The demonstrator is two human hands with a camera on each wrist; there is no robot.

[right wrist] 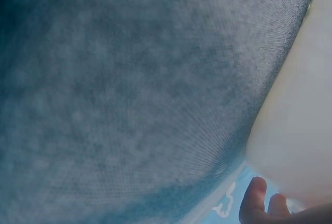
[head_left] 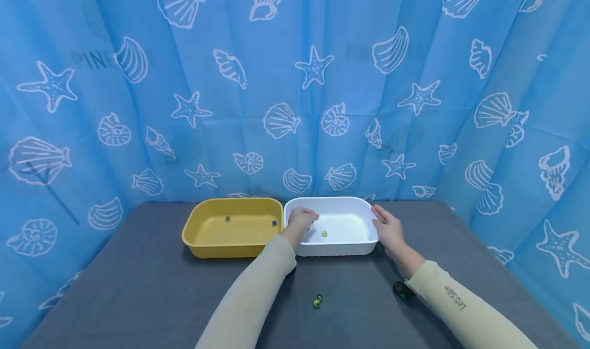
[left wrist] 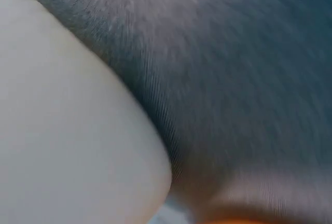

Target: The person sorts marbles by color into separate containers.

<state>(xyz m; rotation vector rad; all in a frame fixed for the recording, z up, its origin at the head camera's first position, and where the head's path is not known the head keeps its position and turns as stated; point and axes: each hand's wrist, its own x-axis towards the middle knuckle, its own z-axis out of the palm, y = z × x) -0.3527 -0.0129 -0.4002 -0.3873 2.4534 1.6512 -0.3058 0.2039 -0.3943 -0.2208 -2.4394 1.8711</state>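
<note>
In the head view my left hand (head_left: 301, 218) is over the left end of a white basin (head_left: 336, 249), its fingers bent toward the right. Small dark specks show by its fingertips; whether it pinches anything is hidden. A small yellow-green piece (head_left: 324, 233) lies on the basin floor. My right hand (head_left: 388, 229) is at the basin's right end, fingers extended beside the rim; firm contact is unclear. The left wrist view shows mostly sleeve and grey cloth. In the right wrist view, fingertips (right wrist: 254, 195) of the right hand appear at the bottom.
A yellow basin (head_left: 226, 251) stands left of the white one, holding a small grey piece (head_left: 228, 219) and a small dark blue piece (head_left: 274, 223). Green loops (head_left: 317, 301) lie on the grey tabletop (head_left: 184, 298) in front. Behind hangs a blue curtain (head_left: 304, 149).
</note>
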